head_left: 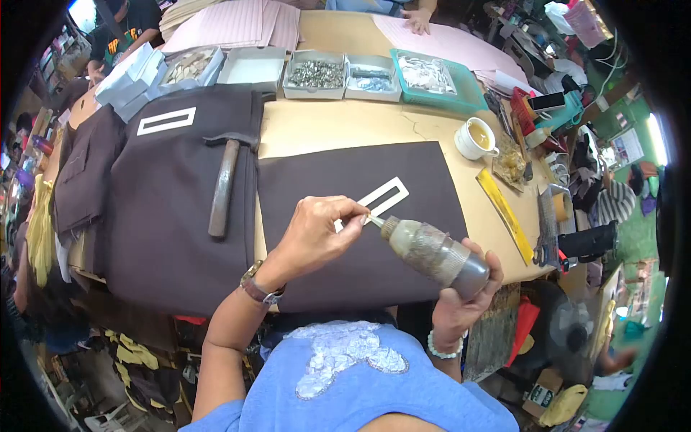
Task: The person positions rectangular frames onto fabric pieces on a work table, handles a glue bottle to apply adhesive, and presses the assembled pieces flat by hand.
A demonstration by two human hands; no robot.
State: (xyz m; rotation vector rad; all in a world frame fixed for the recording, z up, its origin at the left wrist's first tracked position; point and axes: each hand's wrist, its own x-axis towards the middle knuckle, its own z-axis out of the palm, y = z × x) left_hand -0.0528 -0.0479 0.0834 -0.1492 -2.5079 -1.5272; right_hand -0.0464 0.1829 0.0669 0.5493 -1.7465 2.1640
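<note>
My right hand [464,306] is wrapped round the lower end of a worn squeeze bottle [432,253], tilted with its nozzle up and to the left. My left hand [320,230], with a watch on the wrist, pinches thumb and forefinger at the tip of that nozzle. Just behind the fingers lies a white rectangular frame [392,196] with a long slot, partly hidden by the hand. It rests on a dark brown fabric panel [410,165]. A second white slotted frame [166,121] and a hammer [223,191] lie on the dark fabric to the left.
Along the back stand a box of metal parts [314,74], other small boxes and a teal tray [471,93]. At right are a white cup [475,138] of yellowish stuff and a yellow ruler [505,216]. A co-worker's hand [417,21] rests on pink sheets across the table.
</note>
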